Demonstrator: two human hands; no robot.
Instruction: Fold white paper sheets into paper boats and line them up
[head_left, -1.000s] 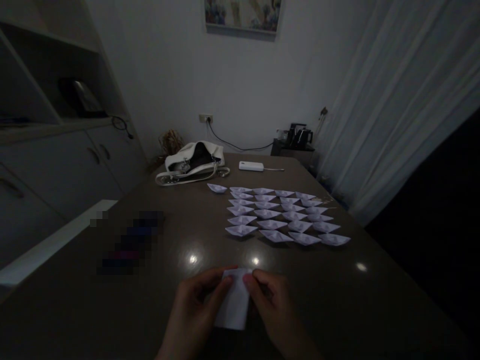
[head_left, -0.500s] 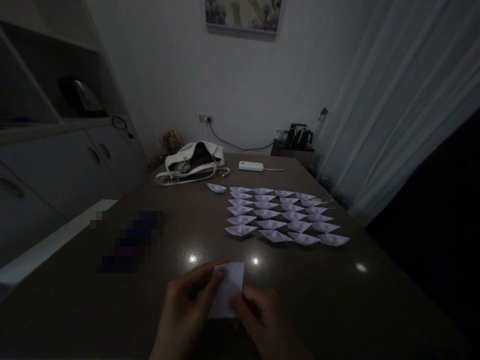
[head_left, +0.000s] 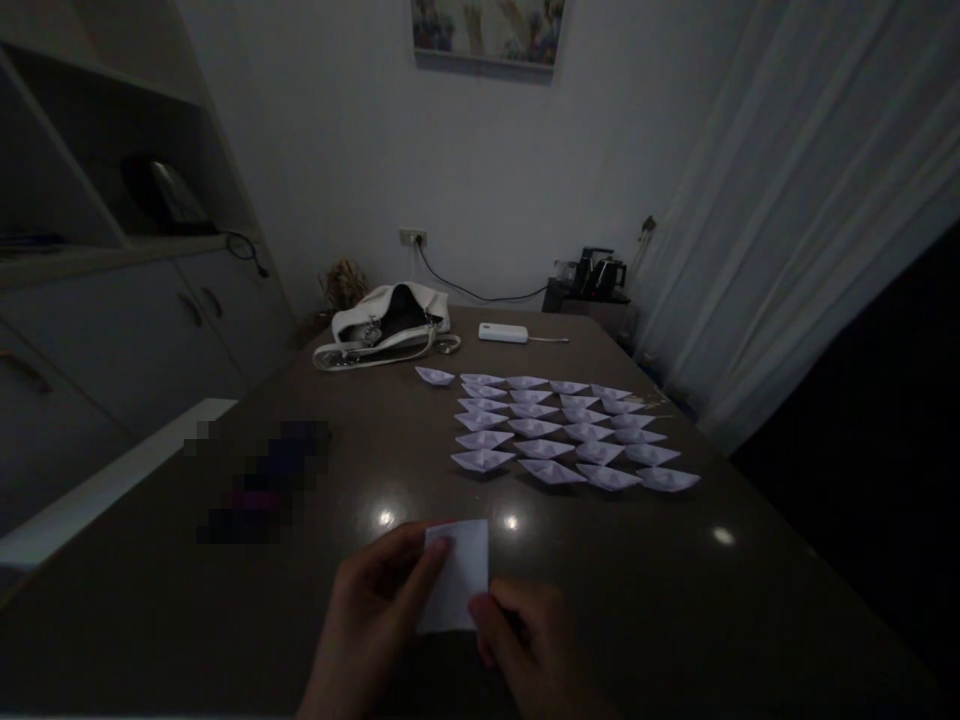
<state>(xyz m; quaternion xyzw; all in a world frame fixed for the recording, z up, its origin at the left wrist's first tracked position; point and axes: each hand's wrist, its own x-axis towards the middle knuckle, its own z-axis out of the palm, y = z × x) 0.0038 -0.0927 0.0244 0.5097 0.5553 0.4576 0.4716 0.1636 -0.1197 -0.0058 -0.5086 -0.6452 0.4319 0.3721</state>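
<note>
A small folded piece of white paper (head_left: pixel 459 580) is held up above the near part of the dark table. My left hand (head_left: pixel 382 595) grips its left side, thumb on the front face and fingers behind. At the lower right edge, my right hand (head_left: pixel 521 625) pinches the paper between thumb and bent fingers. Beyond my hands, several white paper boats (head_left: pixel 551 471) stand in rows on the table. One paper boat (head_left: pixel 435 376) sits apart at the far left of the rows.
A white bag (head_left: pixel 394 325) lies at the table's far left, with a white power bank (head_left: pixel 502 333) and short cable to its right. A blurred-out dark patch (head_left: pixel 274 475) covers something at left. Kettles (head_left: pixel 600 272) stand beyond the far right corner.
My right thumb has slid slightly right, out to the paper's lower right edge. The left hand keeps its hold, and the boats have not moved.
</note>
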